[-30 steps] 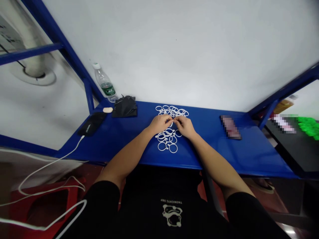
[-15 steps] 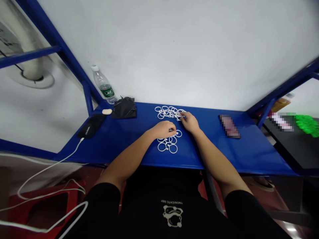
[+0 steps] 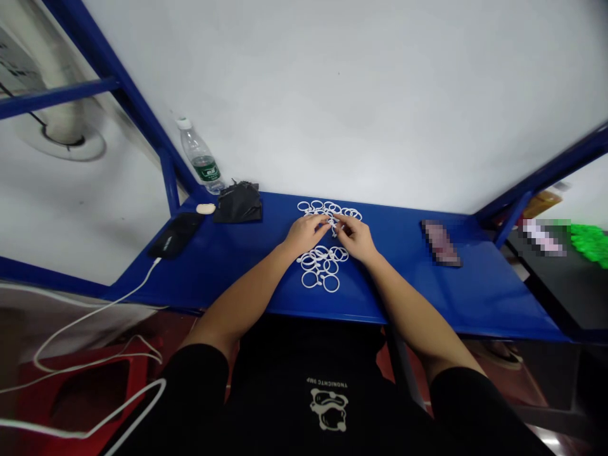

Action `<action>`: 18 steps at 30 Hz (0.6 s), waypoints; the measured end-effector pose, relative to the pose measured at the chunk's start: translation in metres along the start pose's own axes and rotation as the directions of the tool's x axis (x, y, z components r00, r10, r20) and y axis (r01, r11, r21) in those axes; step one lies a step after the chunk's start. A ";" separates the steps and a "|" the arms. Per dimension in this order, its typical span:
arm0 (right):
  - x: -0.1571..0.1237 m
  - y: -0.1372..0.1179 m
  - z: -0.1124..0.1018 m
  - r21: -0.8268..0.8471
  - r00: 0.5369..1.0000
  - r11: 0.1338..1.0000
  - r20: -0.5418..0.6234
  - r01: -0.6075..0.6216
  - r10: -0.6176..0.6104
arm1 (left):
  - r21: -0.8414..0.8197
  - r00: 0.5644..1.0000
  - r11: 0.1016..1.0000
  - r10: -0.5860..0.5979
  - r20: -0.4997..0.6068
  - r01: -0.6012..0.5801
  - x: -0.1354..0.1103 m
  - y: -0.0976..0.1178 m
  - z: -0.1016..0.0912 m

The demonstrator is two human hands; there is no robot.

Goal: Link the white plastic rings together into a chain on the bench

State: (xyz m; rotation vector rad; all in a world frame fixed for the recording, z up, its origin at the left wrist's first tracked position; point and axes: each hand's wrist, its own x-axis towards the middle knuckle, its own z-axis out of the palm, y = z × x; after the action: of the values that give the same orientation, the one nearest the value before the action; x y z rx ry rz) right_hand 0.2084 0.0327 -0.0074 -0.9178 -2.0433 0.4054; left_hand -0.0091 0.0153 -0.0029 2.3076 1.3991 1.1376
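Several white plastic rings lie on the blue table (image 3: 228, 266) in two groups: a far pile (image 3: 327, 208) near the wall and a nearer pile (image 3: 323, 269) towards me. My left hand (image 3: 306, 233) and my right hand (image 3: 357, 237) meet between the piles, fingertips pinched together on a white ring (image 3: 334, 225). Both hands hover just above the table with fingers curled.
A water bottle (image 3: 200, 156) stands at the back left beside a black pouch (image 3: 238, 202), a small beige object (image 3: 206, 208) and a black phone (image 3: 175, 234) on a white cable (image 3: 85, 323). Another phone (image 3: 440, 242) lies to the right. Blue frame posts rise on both sides.
Half a second ago my right hand reached into the far pile while my left rested on the nearer pile; both hands have come back together, pinching a ring between them.
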 end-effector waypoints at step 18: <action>-0.004 -0.022 0.003 -0.037 0.992 0.991 -0.017 -0.128 0.127 | 0.127 0.981 0.976 0.186 -0.055 -0.178 -0.003 0.003 0.002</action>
State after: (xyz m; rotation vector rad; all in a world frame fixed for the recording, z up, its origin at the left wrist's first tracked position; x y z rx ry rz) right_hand 0.1971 0.0153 0.0008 -1.0754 -1.9912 0.4279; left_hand -0.0060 0.0119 -0.0038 2.5513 1.3354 1.2215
